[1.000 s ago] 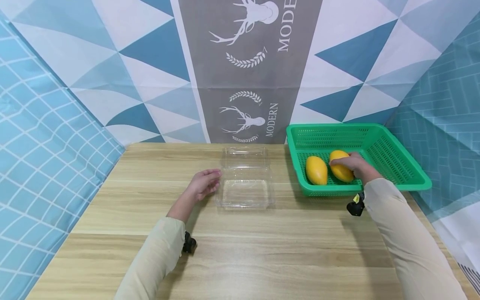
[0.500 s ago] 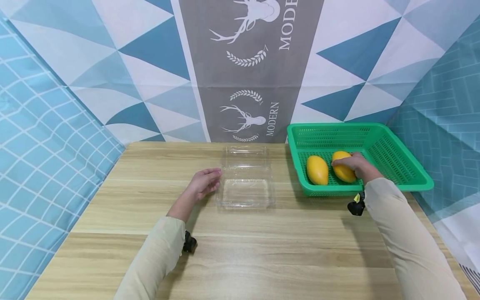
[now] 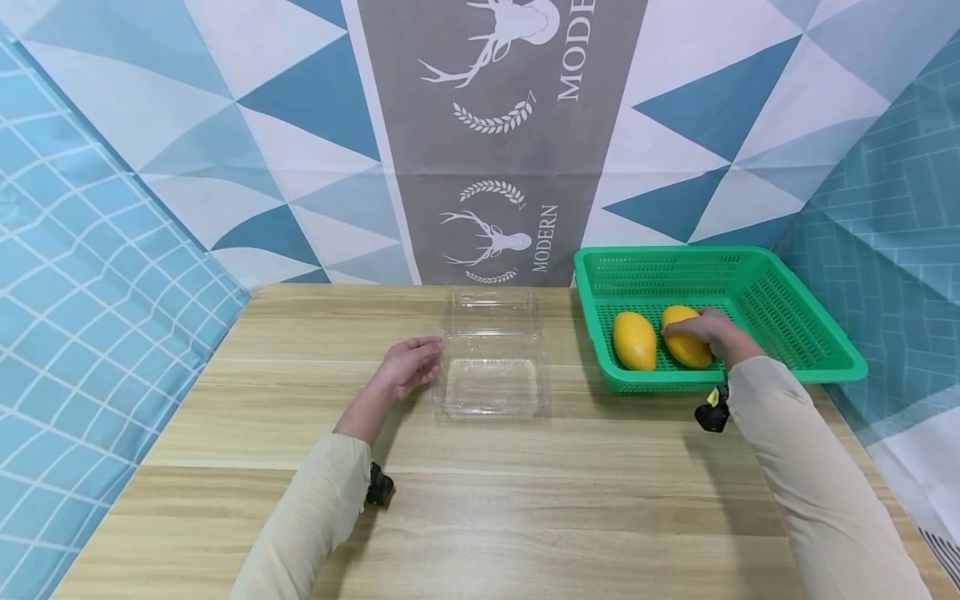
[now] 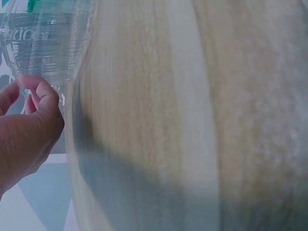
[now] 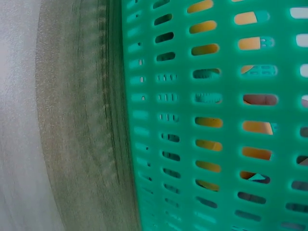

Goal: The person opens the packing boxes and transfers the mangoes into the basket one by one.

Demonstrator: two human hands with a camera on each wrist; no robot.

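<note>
My left hand [image 3: 411,367] is at the left side of a clear plastic clamshell box [image 3: 491,387], which lies with its lid folded back on the table. In the left wrist view, thumb and index finger pinch the edge of the clear box [image 4: 45,45]. Over at the right, my right hand [image 3: 716,332] reaches into a green plastic basket [image 3: 795,367] and grips a yellow mango [image 3: 678,315] from above. A second mango [image 3: 634,342] lies just left of it in the basket. The right wrist view mostly shows the basket's slotted wall [image 5: 183,108], with yellow fruit behind the slots.
A wooden table [image 3: 480,508] carries the box and the basket. Behind it rises a patterned cloth backdrop [image 3: 315,142], with blue cloth sides [image 3: 82,275] at left and right. The basket's raised rim stands between my right wrist and the fruit.
The mango in my right hand has shifted slightly right and toward me, away from the other mango. My left hand and the clear box have stayed in place.
</note>
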